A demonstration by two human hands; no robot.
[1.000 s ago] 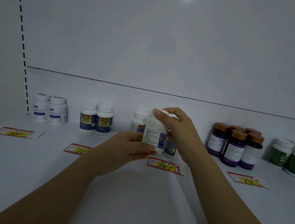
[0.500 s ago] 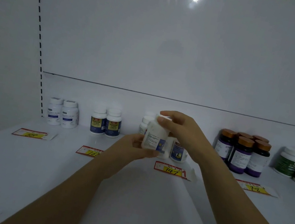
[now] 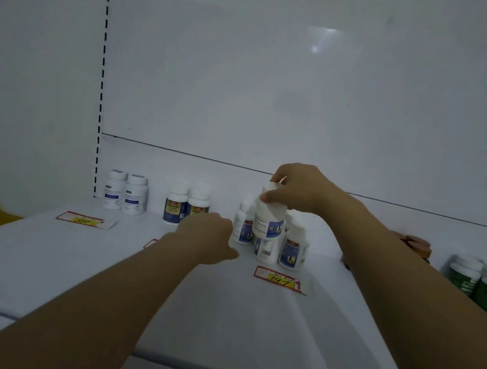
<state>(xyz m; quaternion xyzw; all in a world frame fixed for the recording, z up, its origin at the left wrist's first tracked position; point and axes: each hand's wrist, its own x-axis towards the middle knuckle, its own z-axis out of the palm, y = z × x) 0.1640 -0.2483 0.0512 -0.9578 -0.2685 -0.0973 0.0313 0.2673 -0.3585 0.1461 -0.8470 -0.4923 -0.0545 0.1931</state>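
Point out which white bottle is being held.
The bottle gripped at its cap by the right hand, raised above its neighbours; the rest stand on the shelf.

Green bottles (image 3: 463, 277), price tag (image 3: 279, 279), white shelf (image 3: 61, 266)

1. The light is dim and flat, with a blue-grey cast over the white shelf (image 3: 29, 261) and the back panel (image 3: 220, 84).
2. A faint, smeared glare patch (image 3: 317, 45) sits on the panel high above the right hand (image 3: 296, 190).
3. Soft grey shadows spread over the shelf under and between the forearms, nearer the camera than the left hand (image 3: 207, 236).
4. The left hand is soft-edged, and the print on the white bottle (image 3: 268, 220) in the right hand is too blurred to read.
5. The green bottles (image 3: 476, 284) far to the right of the right hand look smeared.
6. Wide-angle bending bows the slotted upright (image 3: 102, 64) to the left of the left hand.
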